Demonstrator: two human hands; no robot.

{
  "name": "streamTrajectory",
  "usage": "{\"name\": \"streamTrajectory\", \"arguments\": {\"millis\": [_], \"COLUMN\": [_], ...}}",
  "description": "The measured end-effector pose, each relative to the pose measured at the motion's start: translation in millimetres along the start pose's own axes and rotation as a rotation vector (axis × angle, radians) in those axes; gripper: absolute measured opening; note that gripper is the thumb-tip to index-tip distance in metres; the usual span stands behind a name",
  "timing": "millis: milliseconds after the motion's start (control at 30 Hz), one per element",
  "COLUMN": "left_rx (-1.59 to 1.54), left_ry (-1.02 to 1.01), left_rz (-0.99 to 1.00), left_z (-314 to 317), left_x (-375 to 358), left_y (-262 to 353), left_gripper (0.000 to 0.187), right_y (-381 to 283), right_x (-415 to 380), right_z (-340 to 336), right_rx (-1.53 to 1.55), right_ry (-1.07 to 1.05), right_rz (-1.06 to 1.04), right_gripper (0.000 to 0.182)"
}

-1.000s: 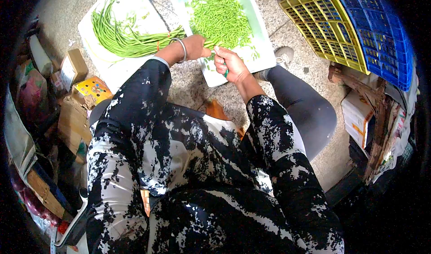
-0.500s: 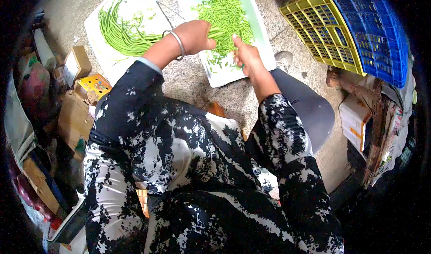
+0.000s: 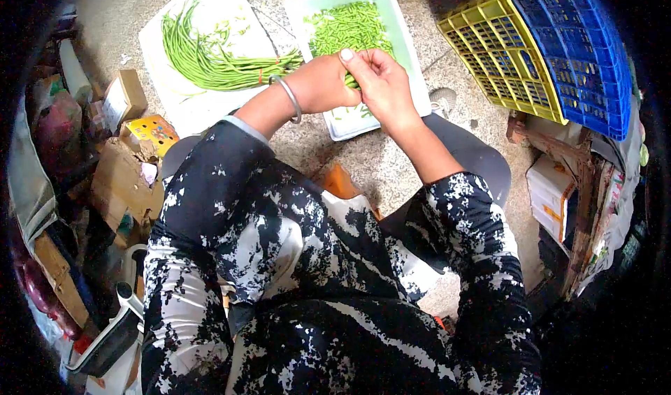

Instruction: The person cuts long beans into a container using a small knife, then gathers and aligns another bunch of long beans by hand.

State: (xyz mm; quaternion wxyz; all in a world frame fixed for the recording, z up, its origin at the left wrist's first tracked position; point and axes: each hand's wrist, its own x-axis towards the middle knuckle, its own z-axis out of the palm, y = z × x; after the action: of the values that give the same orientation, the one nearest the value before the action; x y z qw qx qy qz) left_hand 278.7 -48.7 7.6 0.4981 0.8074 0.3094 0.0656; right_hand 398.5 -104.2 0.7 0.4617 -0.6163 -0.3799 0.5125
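My left hand (image 3: 326, 84), with a bangle at the wrist, is closed round green beans (image 3: 351, 81) over the near part of a pale tub. My right hand (image 3: 384, 88) meets it there, fingers curled against the same beans; a blade cannot be made out. Below both hands, the tub (image 3: 415, 81) holds many short cut bean pieces (image 3: 353, 26). On a white sheet (image 3: 157, 46) to the left lies a bundle of long green beans (image 3: 203, 70), with a red band round it, its right end close to my left hand.
Yellow crate (image 3: 489, 42) and blue crate (image 3: 580, 53) stand at the upper right, above a white box (image 3: 551, 194). Cardboard boxes (image 3: 115, 185) and a yellow box (image 3: 152, 135) are at the left. An orange object (image 3: 340, 181) lies between my legs.
My hands have come together; before, they were apart with beans stretching from my left hand. The red-banded part of the bundle now shows beside my left wrist.
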Motion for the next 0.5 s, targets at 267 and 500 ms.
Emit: {"name": "streamTrajectory", "arguments": {"millis": [267, 500], "left_rx": [-0.471, -0.61], "left_ry": [-0.28, -0.393], "left_rz": [-0.248, -0.272], "left_z": [-14.6, -11.5], "left_x": [10.8, 6.6], "left_y": [17.9, -11.3], "left_gripper": [0.03, 0.019], "right_y": [-2.5, 2.0], "right_x": [15.4, 18.8], "right_z": [-12.4, -27.6], "right_rx": [0.166, 0.125], "right_ry": [0.082, 0.06], "right_rz": [0.217, 0.324], "right_gripper": [0.022, 0.018]}}
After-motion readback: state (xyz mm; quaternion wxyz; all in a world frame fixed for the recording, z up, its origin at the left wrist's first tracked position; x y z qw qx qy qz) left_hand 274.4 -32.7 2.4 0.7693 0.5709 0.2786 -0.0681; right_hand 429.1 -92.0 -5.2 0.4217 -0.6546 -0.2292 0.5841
